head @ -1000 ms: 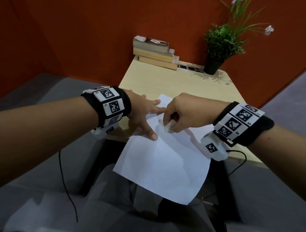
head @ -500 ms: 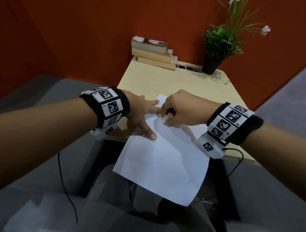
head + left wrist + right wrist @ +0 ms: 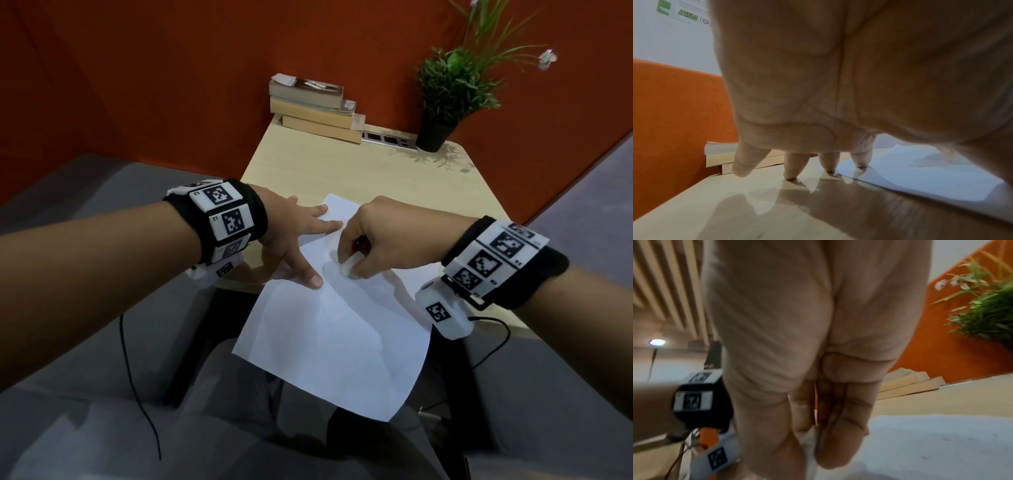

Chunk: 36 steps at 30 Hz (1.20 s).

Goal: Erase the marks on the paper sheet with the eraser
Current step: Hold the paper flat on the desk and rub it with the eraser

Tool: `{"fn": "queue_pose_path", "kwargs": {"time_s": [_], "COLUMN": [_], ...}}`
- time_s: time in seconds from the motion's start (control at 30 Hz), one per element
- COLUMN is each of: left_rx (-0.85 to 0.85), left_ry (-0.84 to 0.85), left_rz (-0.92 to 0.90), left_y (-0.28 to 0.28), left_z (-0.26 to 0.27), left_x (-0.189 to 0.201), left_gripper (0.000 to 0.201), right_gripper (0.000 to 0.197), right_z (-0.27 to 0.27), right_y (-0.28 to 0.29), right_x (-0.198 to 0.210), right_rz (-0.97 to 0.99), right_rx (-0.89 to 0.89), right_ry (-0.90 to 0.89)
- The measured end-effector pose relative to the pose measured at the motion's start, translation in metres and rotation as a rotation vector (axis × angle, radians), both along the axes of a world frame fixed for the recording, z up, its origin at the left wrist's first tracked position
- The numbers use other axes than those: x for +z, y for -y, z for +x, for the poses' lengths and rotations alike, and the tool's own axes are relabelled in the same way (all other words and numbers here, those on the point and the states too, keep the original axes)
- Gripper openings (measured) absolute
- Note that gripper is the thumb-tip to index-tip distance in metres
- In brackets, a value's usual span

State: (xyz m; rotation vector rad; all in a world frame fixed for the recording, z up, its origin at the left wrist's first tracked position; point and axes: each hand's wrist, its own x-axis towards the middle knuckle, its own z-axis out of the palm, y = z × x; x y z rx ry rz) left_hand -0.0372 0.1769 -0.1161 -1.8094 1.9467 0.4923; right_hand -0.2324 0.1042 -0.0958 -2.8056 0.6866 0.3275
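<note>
Left hand [image 3: 291, 236]: flat, fingers straight and spread, holding nothing; it presses the left edge of the paper sheet [image 3: 335, 329]. Paper sheet: lies on the table [image 3: 342, 171], its near half overhanging the table's front edge unsupported. Eraser [image 3: 348, 266]: white, on the sheet's upper middle, just right of the left thumb tip. Right hand [image 3: 383, 240]: pinches the eraser between thumb and curled fingers, pressing it to the sheet.

Assessment of the step in hand, rubbing: strokes are best kept short and over the part of the sheet backed by the table; pressure over the overhang would likely crease or tear the sheet. Strokes directed away from the left hand would keep the sheet taut rather than buckled. The left hand is best kept close to the eraser as the worked spot shifts.

Views compared. Head view: shows both hands, the eraser and the overhang; no marks are legible on the sheet there. Left wrist view: shows fingertips [image 3: 860, 164] planted on the sheet's edge and others on bare table left of the sheet, a contact the head view does not settle. Right wrist view: shows faint specks on the sheet right of the right hand, possibly marks or crumbs; the eraser itself is barely visible there.

Behind the sheet: a stack of books [image 3: 315, 106] and a potted plant [image 3: 445, 99].
</note>
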Motion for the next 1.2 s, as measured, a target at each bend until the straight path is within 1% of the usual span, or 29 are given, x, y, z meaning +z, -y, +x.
{"fn": "queue_pose_path", "kwargs": {"time_s": [0.07,0.13,0.17,0.27,0.4,0.53,0.6,0.77,0.97,1.1,1.2], "left_rx": [-0.002,-0.006,-0.009,-0.018,-0.049,-0.066,-0.075,-0.061,-0.048,-0.04,-0.038], "left_ry": [0.007,0.005,0.004,0.014,0.035,-0.002,-0.011,-0.009,0.01,0.012,-0.003], "left_rz": [-0.002,-0.004,0.0,0.006,-0.036,-0.098,-0.082,-0.056,-0.044,-0.043,-0.04], "left_y": [0.001,0.002,0.002,0.004,0.007,0.007,0.006,0.002,-0.002,-0.002,-0.001], "left_z": [0.0,0.001,0.002,0.003,0.002,0.004,0.006,0.009,0.003,0.003,0.006], "left_x": [0.001,0.001,0.0,0.0,0.002,-0.001,-0.002,-0.002,0.0,0.0,-0.005], "left_gripper": [0.124,0.124,0.124,0.124,0.123,0.123,0.124,0.127,0.127,0.126,0.127], "right_gripper": [0.015,0.018,0.019,0.021,0.025,0.022,0.02,0.02,0.024,0.016,0.011], "right_z": [-0.008,-0.017,-0.023,-0.04,-0.05,-0.053,-0.054,-0.037,0.0,0.011,0.014], "right_y": [0.004,0.013,0.018,0.021,0.007,0.0,0.0,-0.002,-0.002,-0.004,-0.01], "right_x": [0.008,0.016,0.019,0.026,0.015,0.002,0.002,0.009,0.003,-0.005,-0.007], "right_rz": [-0.033,-0.145,-0.171,-0.134,-0.1,-0.07,-0.066,-0.105,-0.13,-0.149,-0.148], "right_rx": [-0.009,-0.047,-0.085,-0.16,-0.121,-0.116,-0.128,-0.098,-0.101,-0.128,-0.091], "right_ry": [-0.018,0.037,0.075,0.125,0.071,0.055,0.049,0.054,0.125,0.112,0.082]}}
